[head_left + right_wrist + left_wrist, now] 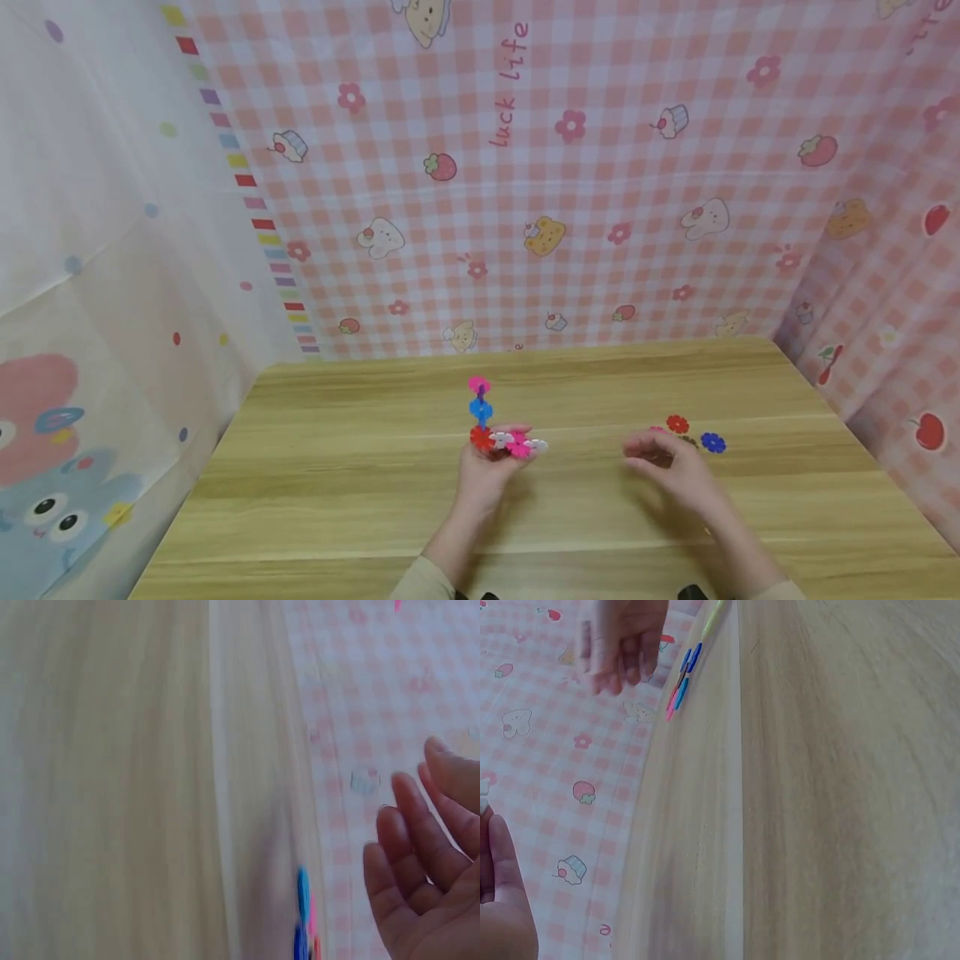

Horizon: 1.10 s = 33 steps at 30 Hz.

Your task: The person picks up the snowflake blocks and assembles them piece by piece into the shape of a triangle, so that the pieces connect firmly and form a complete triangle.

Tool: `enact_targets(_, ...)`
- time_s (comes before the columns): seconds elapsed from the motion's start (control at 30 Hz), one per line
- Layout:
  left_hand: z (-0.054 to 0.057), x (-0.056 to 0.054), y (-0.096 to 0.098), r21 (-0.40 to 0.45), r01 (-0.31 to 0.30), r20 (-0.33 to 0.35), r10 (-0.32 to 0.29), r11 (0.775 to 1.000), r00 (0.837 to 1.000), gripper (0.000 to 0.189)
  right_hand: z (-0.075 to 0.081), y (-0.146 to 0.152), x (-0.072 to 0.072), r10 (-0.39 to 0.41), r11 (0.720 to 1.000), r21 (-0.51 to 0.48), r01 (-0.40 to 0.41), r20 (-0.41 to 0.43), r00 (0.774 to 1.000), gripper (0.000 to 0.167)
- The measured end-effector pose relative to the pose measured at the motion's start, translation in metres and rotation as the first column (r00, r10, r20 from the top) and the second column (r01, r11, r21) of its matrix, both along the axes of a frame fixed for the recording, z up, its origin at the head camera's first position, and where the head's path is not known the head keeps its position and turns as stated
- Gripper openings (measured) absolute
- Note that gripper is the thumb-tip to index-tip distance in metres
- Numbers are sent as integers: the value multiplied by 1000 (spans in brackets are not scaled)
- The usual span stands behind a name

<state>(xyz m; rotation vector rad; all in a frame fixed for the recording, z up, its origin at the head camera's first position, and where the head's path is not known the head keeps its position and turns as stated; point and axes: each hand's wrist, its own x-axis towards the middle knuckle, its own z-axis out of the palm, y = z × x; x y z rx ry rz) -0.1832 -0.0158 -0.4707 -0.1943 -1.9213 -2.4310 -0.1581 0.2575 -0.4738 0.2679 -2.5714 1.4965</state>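
My left hand (482,486) holds a joined chain of notched plastic snowflake discs. A red disc (482,438) sits at its corner, with white and pink discs (517,444) running right along the fingers. From that corner a blue disc (481,409), a purple one and a pink disc (479,385) rise in a line. Over to the right, my right hand (686,475) hovers above the table with loosely bent fingers and nothing in them, as the right wrist view shows of the same hand (427,877). It partly covers several loose discs.
Loose discs lie beside the right hand: a red disc (678,424), a dark blue disc (713,442), and brown and pink ones partly hidden. The wooden table (337,500) ends at a pink checked curtain (487,208) behind, with cloth at both sides.
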Motion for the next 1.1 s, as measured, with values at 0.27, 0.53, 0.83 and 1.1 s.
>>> enact_targets(0.27,2,-2,-5,-22,5,9,-5,1000,1000,28,0,47,6,-55,991,128,37,136,989,29)
enact_targets(0.53,6,-1,-7,-45,7,24,-6,999,1000,29,-6,72,9,-34,981,196,-2,183,983,32)
enact_targets(0.83,4,-3,-8,-67,30,42,-27,997,999,28,-15,80,4,-5,973,227,-40,192,981,35)
enact_targets(1.1,3,-5,-9,-82,65,60,-60,995,996,29,-17,77,-1,-22,963,266,-36,214,977,32)
